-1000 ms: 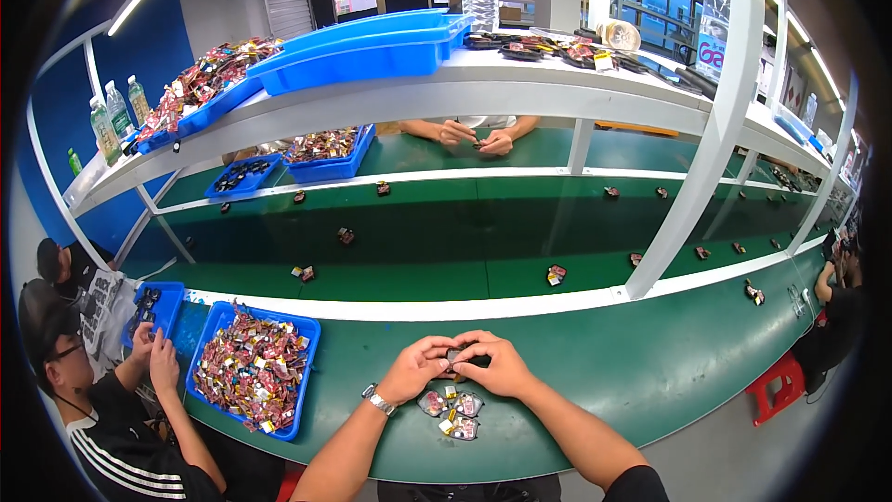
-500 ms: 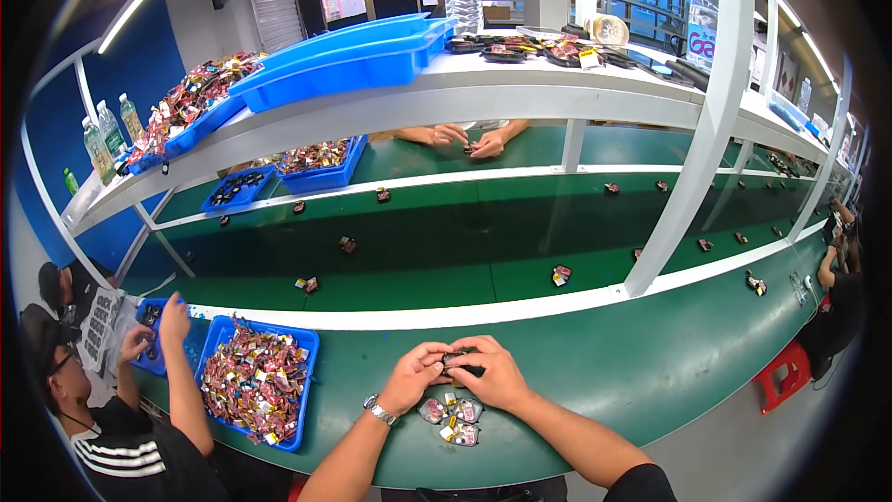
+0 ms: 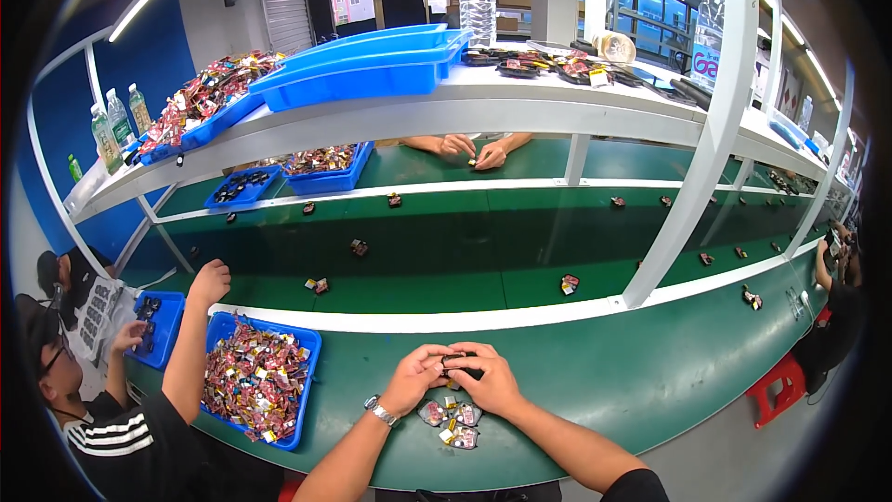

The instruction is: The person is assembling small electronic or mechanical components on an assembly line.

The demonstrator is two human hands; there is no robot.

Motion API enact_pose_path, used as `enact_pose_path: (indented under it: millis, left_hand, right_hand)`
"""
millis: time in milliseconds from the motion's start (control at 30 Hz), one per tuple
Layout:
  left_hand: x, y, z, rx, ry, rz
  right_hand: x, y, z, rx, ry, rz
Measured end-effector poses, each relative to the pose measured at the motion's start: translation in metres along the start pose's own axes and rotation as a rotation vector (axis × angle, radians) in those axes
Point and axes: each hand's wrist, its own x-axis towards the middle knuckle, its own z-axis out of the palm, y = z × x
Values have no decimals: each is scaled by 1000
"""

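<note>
Head view, looking down: the person's left hand and right hand meet over the green surface, fingers of both closed together on one small dark part held just above it. Directly below the hands lies a little heap of red and silver packets. Compared with a moment ago, the hands and part sit in the same spot; only slight finger shifts show. To the left, a co-worker's arm now reaches up toward the conveyor, beside a blue tray of packets.
</note>
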Motion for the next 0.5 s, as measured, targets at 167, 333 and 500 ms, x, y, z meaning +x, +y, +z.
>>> enact_pose_path:
  millis: [167,333,500]
  left_hand:
    - [0,1,-1,9,-6,29]
    - [3,3,0,-132,-37,72]
    - [0,-4,-4,-156,-18,69]
  right_hand:
    - [4,-2,3,-20,-4,-87]
    - [4,-13,-2,-91,-11,-132]
    - [3,-9,1,-83,50,-165]
